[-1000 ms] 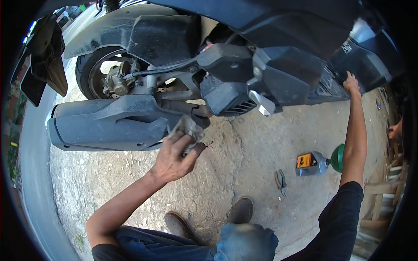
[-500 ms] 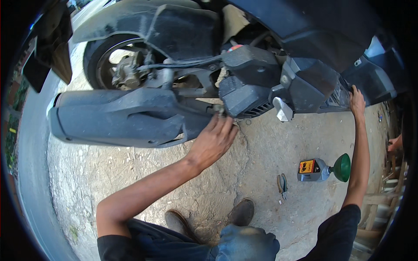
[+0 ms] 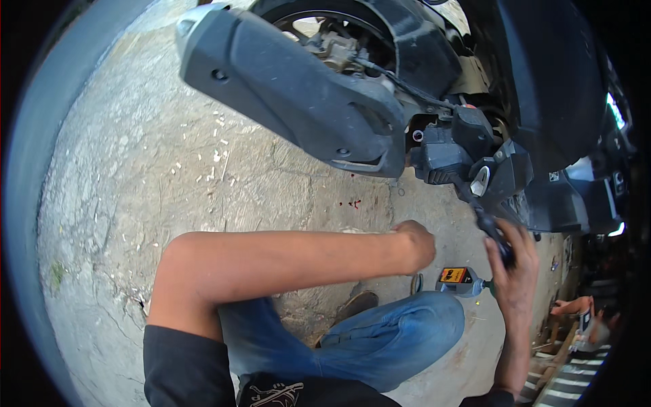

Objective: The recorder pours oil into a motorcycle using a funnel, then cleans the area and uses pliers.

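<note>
A dark scooter stands before me, its grey-black exhaust cover (image 3: 291, 88) slanting across the upper middle. My right hand (image 3: 515, 268) is closed around a black, elongated handle-like part (image 3: 489, 227) just below the silver footpeg (image 3: 480, 181). Whether that part is a tool or belongs to the scooter, I cannot tell. Lower and to the left, my left hand (image 3: 415, 245) is curled into a fist above the ground; what it holds, if anything, is hidden. Under the engine block (image 3: 441, 157) a round opening (image 3: 418, 136) shows beside the exhaust.
A grey oil bottle (image 3: 456, 280) lies on the concrete with a green funnel (image 3: 488, 287), partly covered by my right hand. Beside it, pliers (image 3: 416, 283) show in part. Red drops (image 3: 354, 203) mark the ground. Another person's hand (image 3: 573, 305) is at the far right.
My view has shifted and tilted. The left hand has left the underside of the engine and drawn back to the right. My right hand has moved from the scooter's front body to the black part.
</note>
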Available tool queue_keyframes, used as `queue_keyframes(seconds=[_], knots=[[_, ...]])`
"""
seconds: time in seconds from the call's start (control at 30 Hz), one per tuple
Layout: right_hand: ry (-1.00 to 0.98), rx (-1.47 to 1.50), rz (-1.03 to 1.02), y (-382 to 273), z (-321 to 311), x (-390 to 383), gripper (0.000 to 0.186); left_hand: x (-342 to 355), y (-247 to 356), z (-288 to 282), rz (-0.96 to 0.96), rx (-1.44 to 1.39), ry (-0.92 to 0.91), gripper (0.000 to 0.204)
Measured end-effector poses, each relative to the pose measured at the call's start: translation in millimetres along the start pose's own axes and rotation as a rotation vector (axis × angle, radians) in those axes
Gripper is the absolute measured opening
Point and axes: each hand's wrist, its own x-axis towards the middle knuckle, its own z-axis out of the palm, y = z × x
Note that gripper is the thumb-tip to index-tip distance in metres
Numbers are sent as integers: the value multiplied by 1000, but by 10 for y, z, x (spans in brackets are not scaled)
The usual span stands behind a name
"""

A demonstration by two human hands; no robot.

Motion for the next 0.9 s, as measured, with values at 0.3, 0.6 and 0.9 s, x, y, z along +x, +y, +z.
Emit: queue_keyframes(seconds=[0.3, 0.6, 0.9], knots=[[-72, -547, -262, -692, 237, 1264, 23, -509, 458, -113, -162, 53, -295, 40], [-184, -946, -563, -772, 992, 1964, 11, 52, 615, 416, -89, 276, -445, 39], [-207, -861, -621, -489, 1135, 2280, 8, 106, 764, 150, -77, 282, -433, 53]])
